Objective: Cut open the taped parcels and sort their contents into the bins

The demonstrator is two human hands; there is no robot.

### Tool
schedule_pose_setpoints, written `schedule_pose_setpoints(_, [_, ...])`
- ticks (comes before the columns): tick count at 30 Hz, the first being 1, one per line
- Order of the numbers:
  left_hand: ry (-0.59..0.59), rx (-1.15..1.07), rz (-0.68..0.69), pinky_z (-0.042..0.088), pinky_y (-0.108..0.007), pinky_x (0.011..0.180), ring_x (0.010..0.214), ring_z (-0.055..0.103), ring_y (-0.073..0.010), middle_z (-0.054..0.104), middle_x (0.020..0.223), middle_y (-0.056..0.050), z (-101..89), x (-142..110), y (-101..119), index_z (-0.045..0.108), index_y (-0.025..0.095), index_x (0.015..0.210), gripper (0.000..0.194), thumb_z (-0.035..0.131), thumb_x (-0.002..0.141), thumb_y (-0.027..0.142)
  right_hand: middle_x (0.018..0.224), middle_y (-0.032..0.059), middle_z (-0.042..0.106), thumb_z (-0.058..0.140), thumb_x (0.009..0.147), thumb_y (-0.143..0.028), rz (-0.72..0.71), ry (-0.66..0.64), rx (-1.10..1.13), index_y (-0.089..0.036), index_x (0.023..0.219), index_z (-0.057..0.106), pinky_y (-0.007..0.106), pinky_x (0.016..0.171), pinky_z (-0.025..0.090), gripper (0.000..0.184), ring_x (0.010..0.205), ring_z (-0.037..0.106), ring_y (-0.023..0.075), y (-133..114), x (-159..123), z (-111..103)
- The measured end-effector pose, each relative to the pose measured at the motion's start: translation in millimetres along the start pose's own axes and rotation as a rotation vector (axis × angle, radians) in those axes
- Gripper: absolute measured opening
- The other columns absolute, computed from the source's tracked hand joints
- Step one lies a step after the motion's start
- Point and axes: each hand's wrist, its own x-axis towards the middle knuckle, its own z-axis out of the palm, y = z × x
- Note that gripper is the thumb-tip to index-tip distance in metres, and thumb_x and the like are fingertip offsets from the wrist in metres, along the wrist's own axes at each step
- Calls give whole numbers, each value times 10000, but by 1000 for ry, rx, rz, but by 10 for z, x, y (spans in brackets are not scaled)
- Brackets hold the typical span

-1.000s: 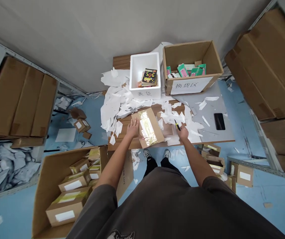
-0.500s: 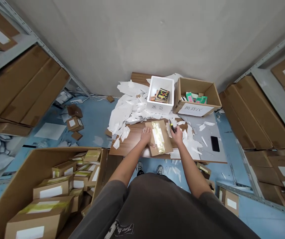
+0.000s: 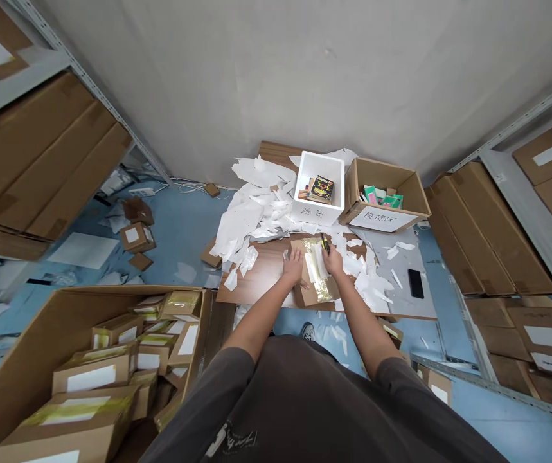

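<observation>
A flat brown cardboard box (image 3: 310,296) lies at the table's front edge, with shiny yellowish tape and a white label across its top. My left hand (image 3: 293,265) grips its left side, thumb over the top face. Closed around a black and yellow tool, seemingly a utility knife (image 3: 324,243), is my right hand (image 3: 332,260), over the box's right side. Beside its fingers, a white strip of the label (image 3: 320,260) looks partly lifted. The right fingertips are too small to make out clearly.
Torn white paper (image 3: 241,215) covers much of the table (image 3: 256,283). Behind stand a white foam box (image 3: 317,213) and a carton (image 3: 413,222) with small packages. A phone (image 3: 416,283) lies right. A large carton (image 3: 112,290) of parcels stands left; shelves flank both sides.
My right hand has moved left onto the box with the tool, and part of the label now looks raised. My left hand stays at the box's left side. The view has shifted slightly.
</observation>
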Motion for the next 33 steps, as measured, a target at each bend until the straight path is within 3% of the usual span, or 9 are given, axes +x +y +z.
schedule_pose_setpoints(4, [-21,13,-16,140,-652,1363,1676,-237,-409,-218,1811,-168,-37,-14,17,-80,174,1786,1760,964,515,801,1156,140,802,562,1059,-498,68,130,79,-199,1331,657,313,840,528,416,1041,750,301,446,-105,-211])
schedule_pose_setpoints(10, [-16,43,-24,182,-628,1363,1689,-197,-418,-220,1812,-178,-89,-56,-1,-82,175,1787,1720,941,562,815,1063,158,807,575,1051,-431,250,181,-133,-160,1258,734,307,836,492,376,997,752,290,1192,-381,-521])
schedule_pose_setpoints(16, [-27,89,-23,247,-558,1361,1697,-157,-422,-165,1820,-235,-129,-34,0,-70,134,1783,1698,949,591,784,1228,184,789,576,1008,-327,274,226,-163,-136,1398,696,312,884,496,451,1071,737,292,1862,-674,-576])
schedule_pose_setpoints(20, [-53,121,-54,267,-570,1351,1695,-162,-428,-176,1817,-242,-149,-17,51,-70,132,1783,1699,962,590,765,1230,208,784,533,1024,-326,287,282,-125,-96,1431,651,318,888,499,482,1073,726,304,2056,-686,-598])
schedule_pose_setpoints(24, [-56,127,-69,281,-600,1339,1700,-151,-436,-210,1819,-202,-145,-13,71,-65,174,1789,1669,957,607,761,1084,186,796,461,1107,-385,263,154,-51,-114,1365,666,307,837,488,427,971,735,294,1767,-548,-603])
schedule_pose_setpoints(28, [-36,107,-69,260,-591,1350,1704,-147,-428,-174,1836,-195,-126,-24,41,-77,171,1787,1690,953,589,769,1131,137,789,383,1144,-393,90,-11,91,-180,1518,535,328,843,515,457,984,731,306,1052,-341,-497])
schedule_pose_setpoints(33, [12,40,-98,244,-625,1348,1710,-114,-439,-118,1853,-182,-74,-75,58,-47,209,1795,1692,907,560,862,1288,156,761,387,1151,-332,-134,-163,55,-174,1457,560,334,958,516,385,1143,699,298,167,-98,-270])
